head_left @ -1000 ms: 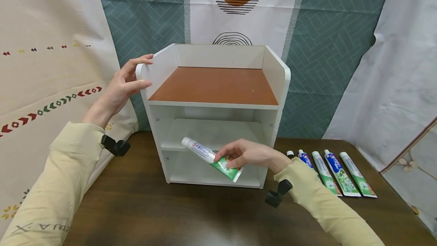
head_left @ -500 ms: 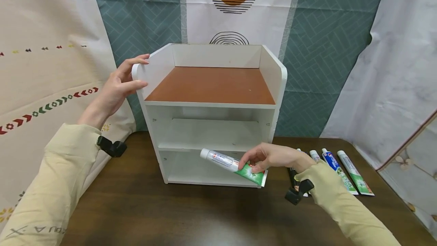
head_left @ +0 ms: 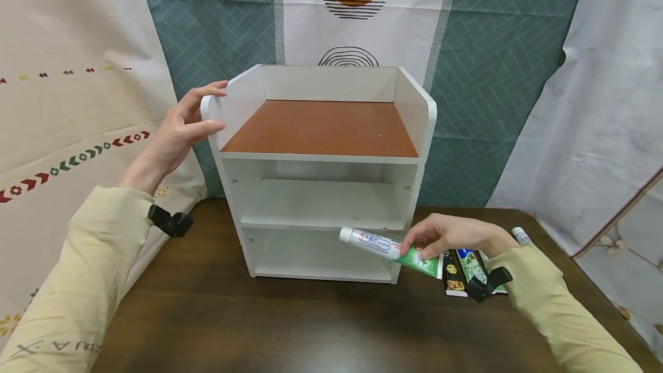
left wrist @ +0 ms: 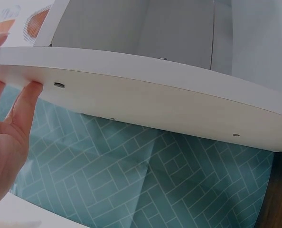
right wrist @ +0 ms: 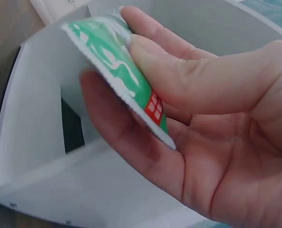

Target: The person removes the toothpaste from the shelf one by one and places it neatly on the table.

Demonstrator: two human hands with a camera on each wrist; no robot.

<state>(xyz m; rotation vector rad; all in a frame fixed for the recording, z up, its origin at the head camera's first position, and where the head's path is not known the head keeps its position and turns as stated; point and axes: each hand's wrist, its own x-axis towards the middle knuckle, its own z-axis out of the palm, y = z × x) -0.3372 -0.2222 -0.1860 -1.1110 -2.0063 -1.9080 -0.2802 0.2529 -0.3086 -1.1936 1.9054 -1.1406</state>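
Note:
A white and green toothpaste tube (head_left: 375,243) is pinched between thumb and fingers of my right hand (head_left: 456,233). Its cap points left, and it hangs in front of the lower right part of a white shelf unit (head_left: 321,160). In the right wrist view the tube's flat green end (right wrist: 115,61) shows under my thumb. My left hand (head_left: 181,131) holds the top of the unit's left side panel, thumb at the front and fingers over the edge. The left wrist view shows fingertips (left wrist: 29,92) against the panel's outer face (left wrist: 145,109).
Several toothpaste tubes lie on the dark wooden table (head_left: 248,327) at the right, partly hidden by my right arm. Among them are a black tube (head_left: 453,274) and a blue and green tube (head_left: 470,263). A patterned cloth (head_left: 228,27) hangs behind the unit.
My right hand has moved to the right with the toothpaste tube, from before the middle of the unit to near its right side. The left hand keeps its hold.

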